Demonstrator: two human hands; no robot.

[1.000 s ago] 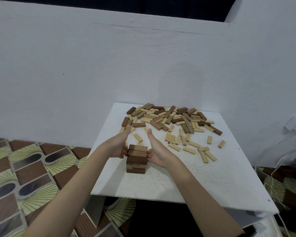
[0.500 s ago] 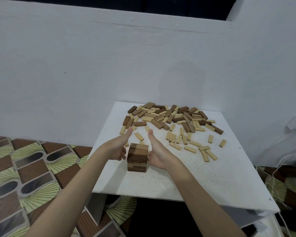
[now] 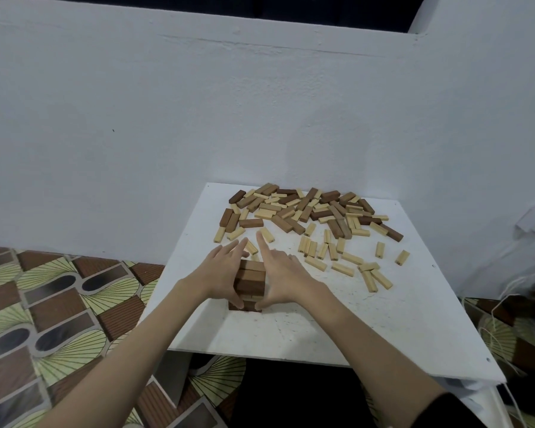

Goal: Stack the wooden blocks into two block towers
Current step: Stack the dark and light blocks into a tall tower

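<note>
A short tower of dark brown wooden blocks (image 3: 250, 284) stands on the white table (image 3: 337, 332), left of its middle. My left hand (image 3: 221, 270) lies flat against the tower's left side with straight fingers. My right hand (image 3: 280, 274) presses flat against its right side, fingers straight and pointing away from me. Both thumbs reach down along the tower's near face. A loose pile of dark and light wooden blocks (image 3: 309, 211) covers the far part of the table, and several light blocks (image 3: 331, 257) lie scattered in front of it.
The table stands against a pale wall (image 3: 198, 118). A patterned floor mat (image 3: 44, 319) lies to the left below the table edge. Bags and loose string (image 3: 522, 304) sit at the right side of the table.
Both hands have flattened and closed in on the tower's sides, fingers now straight and pointing forward; the fingertips have come closer together above the tower. The tower stays in place.
</note>
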